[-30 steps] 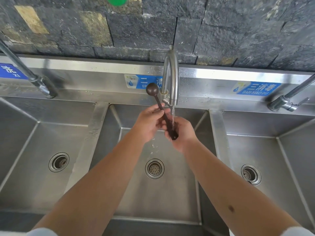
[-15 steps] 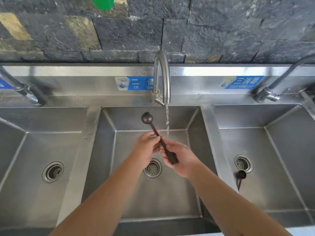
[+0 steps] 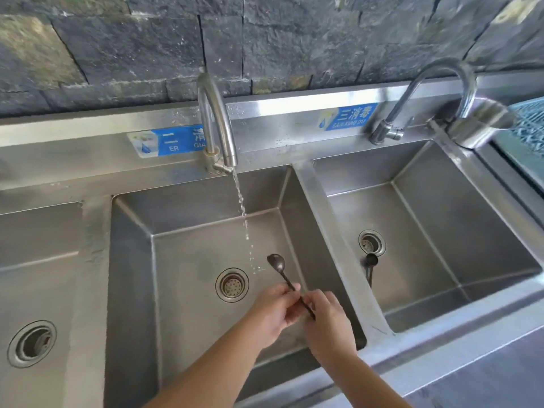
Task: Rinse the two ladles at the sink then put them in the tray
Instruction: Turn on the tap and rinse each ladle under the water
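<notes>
A small dark ladle (image 3: 276,262) is held over the middle sink basin (image 3: 188,254), bowl up and to the left. My left hand (image 3: 272,312) pinches the middle of its handle. My right hand (image 3: 326,325) grips the handle's lower end. Water runs from the middle tap (image 3: 216,125) and falls just left of the ladle's bowl. A second dark ladle (image 3: 370,266) lies on the floor of the right basin (image 3: 441,245), beside its drain. A blue tray (image 3: 530,125) shows at the far right edge.
The steel dividers between the basins rise to counter level. A second tap (image 3: 435,92) arches over the right basin, with a steel cup (image 3: 479,122) on the ledge beside it. A third basin (image 3: 38,290) lies to the left. A dark stone wall stands behind.
Both hands have carried the ladle down and to the right, away from under the tap. The view has swung right, bringing the second ladle and the blue tray into sight.
</notes>
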A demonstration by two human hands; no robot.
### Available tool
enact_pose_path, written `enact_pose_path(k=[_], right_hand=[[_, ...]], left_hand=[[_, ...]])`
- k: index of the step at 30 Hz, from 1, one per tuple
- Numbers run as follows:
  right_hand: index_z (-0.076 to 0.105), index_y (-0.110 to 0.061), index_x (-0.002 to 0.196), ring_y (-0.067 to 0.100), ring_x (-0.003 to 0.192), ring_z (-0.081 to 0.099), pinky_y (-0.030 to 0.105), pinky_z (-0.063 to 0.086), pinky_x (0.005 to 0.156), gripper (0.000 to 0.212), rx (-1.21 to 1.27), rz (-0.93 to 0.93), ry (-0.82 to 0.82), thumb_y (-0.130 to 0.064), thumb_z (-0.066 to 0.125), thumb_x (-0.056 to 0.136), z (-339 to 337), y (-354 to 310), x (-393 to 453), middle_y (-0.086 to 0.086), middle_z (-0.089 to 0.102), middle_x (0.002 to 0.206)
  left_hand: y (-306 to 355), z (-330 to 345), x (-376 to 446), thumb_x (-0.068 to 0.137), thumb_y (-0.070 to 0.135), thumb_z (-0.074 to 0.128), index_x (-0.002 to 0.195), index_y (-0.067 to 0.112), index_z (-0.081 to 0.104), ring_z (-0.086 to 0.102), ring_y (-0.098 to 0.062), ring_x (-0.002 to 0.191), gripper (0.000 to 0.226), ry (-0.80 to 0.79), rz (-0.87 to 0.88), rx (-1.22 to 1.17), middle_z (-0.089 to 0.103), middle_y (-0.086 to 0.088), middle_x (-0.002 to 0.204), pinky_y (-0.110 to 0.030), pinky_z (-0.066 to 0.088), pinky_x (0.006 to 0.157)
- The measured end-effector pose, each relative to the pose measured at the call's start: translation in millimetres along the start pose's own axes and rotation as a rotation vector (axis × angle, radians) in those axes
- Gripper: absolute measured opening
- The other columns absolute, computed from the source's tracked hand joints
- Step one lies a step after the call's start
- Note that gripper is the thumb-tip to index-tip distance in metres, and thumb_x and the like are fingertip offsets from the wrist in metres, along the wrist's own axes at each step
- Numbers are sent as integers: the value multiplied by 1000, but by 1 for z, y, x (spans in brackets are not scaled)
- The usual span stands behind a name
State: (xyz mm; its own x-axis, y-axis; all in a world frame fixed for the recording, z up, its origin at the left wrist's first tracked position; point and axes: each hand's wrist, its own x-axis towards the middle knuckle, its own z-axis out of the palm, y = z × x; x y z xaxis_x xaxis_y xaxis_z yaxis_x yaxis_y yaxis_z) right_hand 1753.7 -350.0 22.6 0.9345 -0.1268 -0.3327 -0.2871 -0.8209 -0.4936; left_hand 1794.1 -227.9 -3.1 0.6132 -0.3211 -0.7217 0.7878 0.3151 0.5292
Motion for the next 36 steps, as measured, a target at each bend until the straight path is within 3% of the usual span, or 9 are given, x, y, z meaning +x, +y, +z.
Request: enact_pose_path(k=[5, 12, 15, 18, 21, 25, 28, 32, 36], right_hand=[[60, -23, 101, 17, 85, 59, 34, 51, 70, 20, 34, -35, 70, -13, 57, 85, -16, 18, 2, -6, 56, 99], [58, -39, 78, 1, 64, 62, 12, 44, 50, 25, 425, 148, 24, -16, 64, 83, -64, 59, 48, -13, 68, 70], [66, -33, 78, 0, 63, 63, 8, 43, 49, 14, 548, 201, 12, -20, 68, 83, -90, 88, 80, -10, 71, 67], [70, -28, 77, 7, 63, 65, 19, 48, 57, 8, 590, 258, -4, -21, 71, 81, -112, 126, 116, -9, 72, 67], [71, -27, 76, 9, 63, 66, 23, 45, 57, 6, 573, 314, -59, -21, 73, 79, -126, 167, 154, -8, 73, 68], [68, -28, 72, 8, 62, 63, 21, 41, 51, 9, 346, 295, -163, -20, 70, 75, -130, 219, 213, -12, 68, 65], [64, -27, 63, 16, 62, 63, 24, 46, 53, 13, 244, 317, -295, -20, 68, 73, -114, 250, 251, -7, 65, 61], [73, -16, 74, 26, 80, 71, 38, 59, 73, 4, 186, 309, -476, -16, 71, 77, -76, 277, 287, 9, 75, 80], [75, -16, 74, 18, 72, 70, 32, 59, 74, 6, 152, 282, -546, -19, 72, 78, -39, 288, 309, 3, 74, 74]], left_hand=[[6, 32, 13, 93, 0, 53, 108, 8, 66, 56, -18, 61, 22, -1, 43, 99, 62, -11, 79, -33, 44, 63], [21, 91, 53, 83, 15, 73, 69, 27, 62, 53, -3, 48, 22, 92, 236, 449, 57, 9, 60, -17, 39, 41], [26, 131, 79, 85, 16, 73, 88, 16, 66, 53, -2, 47, 7, 133, 277, 481, 59, 5, 67, -18, 43, 42], [28, 171, 112, 88, 19, 70, 107, 10, 70, 60, -5, 55, 21, 176, 286, 518, 68, 0, 79, -19, 52, 48], [22, 204, 155, 89, 15, 67, 107, 12, 71, 65, -11, 64, 19, 212, 253, 566, 72, -7, 89, -23, 57, 55], [-4, 235, 226, 86, 14, 62, 79, 23, 69, 72, -29, 81, 14, 348, 122, 627, 76, -13, 89, -46, 61, 77], [-30, 239, 274, 86, 11, 60, 84, 21, 71, 70, -39, 93, 15, 464, 21, 615, 75, -18, 94, -52, 57, 84], [-52, 225, 313, 85, 9, 63, 74, 22, 70, 71, -31, 88, 19, 572, -75, 656, 76, -14, 93, -44, 58, 83], [-61, 209, 337, 86, 7, 62, 88, 17, 76, 64, -20, 79, 17, 642, -119, 708, 75, -10, 94, -25, 49, 66]])
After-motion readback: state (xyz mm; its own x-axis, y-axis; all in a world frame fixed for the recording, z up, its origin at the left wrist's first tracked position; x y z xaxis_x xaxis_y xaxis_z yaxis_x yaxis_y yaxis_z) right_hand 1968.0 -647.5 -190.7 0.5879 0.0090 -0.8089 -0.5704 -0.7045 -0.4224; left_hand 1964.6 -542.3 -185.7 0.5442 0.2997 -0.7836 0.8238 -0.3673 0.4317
